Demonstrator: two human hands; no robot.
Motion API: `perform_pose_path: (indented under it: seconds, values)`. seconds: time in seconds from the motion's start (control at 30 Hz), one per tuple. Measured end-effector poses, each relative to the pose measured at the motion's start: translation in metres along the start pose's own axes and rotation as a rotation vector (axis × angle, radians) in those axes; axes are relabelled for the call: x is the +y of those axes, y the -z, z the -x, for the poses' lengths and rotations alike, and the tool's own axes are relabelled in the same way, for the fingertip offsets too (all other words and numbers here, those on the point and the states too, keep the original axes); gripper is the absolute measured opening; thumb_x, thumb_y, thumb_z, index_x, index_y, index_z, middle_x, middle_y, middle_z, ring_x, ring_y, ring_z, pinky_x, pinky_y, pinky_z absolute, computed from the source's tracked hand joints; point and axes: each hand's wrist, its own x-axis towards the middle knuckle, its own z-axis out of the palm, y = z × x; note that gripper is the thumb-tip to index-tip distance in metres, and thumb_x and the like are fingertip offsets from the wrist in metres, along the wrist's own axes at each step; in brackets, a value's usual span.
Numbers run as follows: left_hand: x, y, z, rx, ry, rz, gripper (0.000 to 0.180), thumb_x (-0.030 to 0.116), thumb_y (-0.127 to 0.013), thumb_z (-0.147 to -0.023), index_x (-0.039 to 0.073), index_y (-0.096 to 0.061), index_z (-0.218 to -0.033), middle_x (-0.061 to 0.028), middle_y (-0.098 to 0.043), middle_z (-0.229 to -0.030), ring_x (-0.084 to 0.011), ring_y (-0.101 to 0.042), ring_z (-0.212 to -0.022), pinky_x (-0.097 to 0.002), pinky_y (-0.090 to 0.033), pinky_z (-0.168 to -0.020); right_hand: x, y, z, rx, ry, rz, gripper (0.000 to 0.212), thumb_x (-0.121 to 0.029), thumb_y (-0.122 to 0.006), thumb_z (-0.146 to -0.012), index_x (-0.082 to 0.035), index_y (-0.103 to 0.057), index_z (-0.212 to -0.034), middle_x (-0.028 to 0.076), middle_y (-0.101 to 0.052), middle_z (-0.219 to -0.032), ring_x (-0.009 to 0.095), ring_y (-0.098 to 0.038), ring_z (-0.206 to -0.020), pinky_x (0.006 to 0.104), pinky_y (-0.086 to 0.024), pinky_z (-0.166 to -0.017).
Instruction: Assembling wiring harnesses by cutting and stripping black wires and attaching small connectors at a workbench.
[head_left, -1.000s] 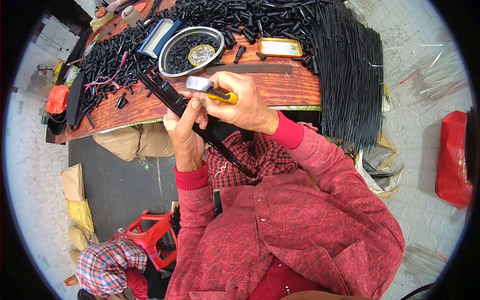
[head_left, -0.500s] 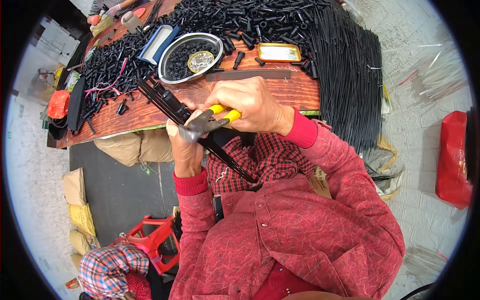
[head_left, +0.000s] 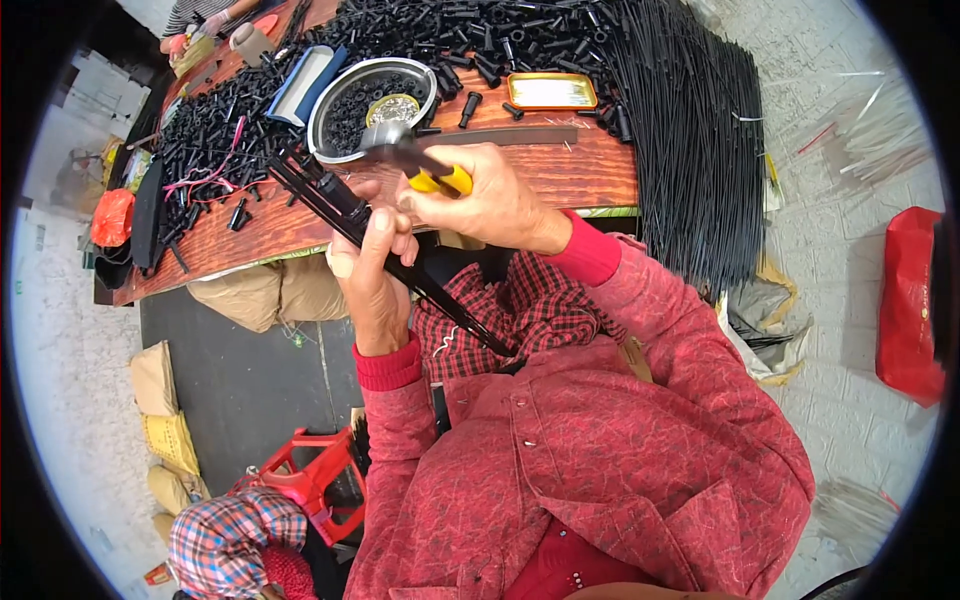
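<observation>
Left hand (head_left: 375, 285) is gripping thin black sticks (head_left: 455, 313), right hand (head_left: 480, 200) is holding yellow-handled pliers (head_left: 412, 158) close by, and one slip could be pinching the left thumb (head_left: 379, 232)

1. At 11 o'clock I see pliers (head_left: 443, 183) with yellow handles and a dark grey head.
2. Toward 10, the rod bundle (head_left: 440, 294) shows me plain black.
3. From 10 to 1, the tabletop (head_left: 605, 177) is red-brown with dark wood-grain streaks.
4. Basin (head_left: 345, 158) at 11: silver-grey rim. Case (head_left: 304, 86) between 10 and 11: blue and white.
5. Just past 12, I make out a tin (head_left: 552, 106) edged in orange-yellow.
6. At 6, my view fills with a jacket (head_left: 590, 440), crimson, veined in a paler crackle pattern.
7. At the dial's centre, checked cloth (head_left: 555, 310): red and black.
8. Between 7 and 8, I get a bright red stool (head_left: 305, 486) and a blue-white-orange plaid cloth (head_left: 225, 537).
</observation>
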Motion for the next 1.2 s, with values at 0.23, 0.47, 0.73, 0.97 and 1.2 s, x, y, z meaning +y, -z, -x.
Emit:
perform_pose_path:
  seconds: [0.23, 0.47, 0.73, 0.97, 1.2]
  values:
    - [-0.002, -0.004, 0.006, -0.097, -0.067, 0.085, 0.051, 0.028, -0.051, -0.099, -0.001, -0.036, -0.139, -0.0039, -0.052, -0.084, -0.0101, -0.048, -0.069, -0.0226, -0.041, -0.059, -0.014, -0.015, 0.0, -0.009, -0.355, -0.741, 0.017, -0.018, -0.063, -0.091, -0.001, -0.061, -0.088, 0.001, -0.061, -0.072, 0.005, -0.052, -0.058, 0.0207, -0.042, -0.052]
    - [-0.006, 0.002, 0.003, -0.126, -0.068, 0.046, 0.053, 0.032, -0.051, -0.099, -0.001, -0.036, -0.138, -0.0032, -0.051, -0.084, -0.0106, -0.048, -0.071, -0.0238, -0.042, -0.061, -0.013, -0.019, -0.002, 0.009, -0.337, -0.796, 0.018, -0.018, -0.063, -0.091, 0.0, -0.062, -0.088, 0.002, -0.062, -0.07, 0.006, -0.054, -0.057, 0.0204, -0.042, -0.051]
    - [-0.005, 0.002, 0.004, -0.133, -0.08, 0.034, 0.047, 0.032, -0.052, -0.099, 0.001, -0.041, -0.133, -0.0028, -0.052, -0.083, -0.0106, -0.049, -0.071, -0.0238, -0.042, -0.06, -0.017, -0.018, -0.003, -0.012, -0.377, -0.794, 0.018, -0.017, -0.062, -0.092, 0.001, -0.062, -0.087, 0.002, -0.062, -0.07, 0.006, -0.053, -0.056, 0.0209, -0.042, -0.05]
    - [-0.005, 0.001, 0.004, -0.122, -0.082, 0.021, 0.045, 0.03, -0.052, -0.099, 0.001, -0.042, -0.132, -0.003, -0.052, -0.082, -0.0109, -0.049, -0.071, -0.0242, -0.042, -0.059, -0.014, -0.018, -0.004, -0.009, -0.353, -0.774, 0.017, -0.015, -0.062, -0.092, 0.001, -0.062, -0.088, 0.003, -0.062, -0.071, 0.006, -0.053, -0.056, 0.0211, -0.043, -0.051]
    - [-0.006, 0.003, 0.003, -0.122, -0.066, 0.052, 0.044, 0.03, -0.053, -0.099, 0.001, -0.044, -0.13, -0.0035, -0.052, -0.082, -0.0115, -0.049, -0.07, -0.0243, -0.042, -0.059, -0.007, -0.021, -0.004, -0.021, -0.334, -0.754, 0.017, -0.011, -0.057, -0.093, 0.005, -0.061, -0.09, 0.006, -0.063, -0.067, 0.012, -0.061, -0.054, 0.025, -0.052, -0.049]
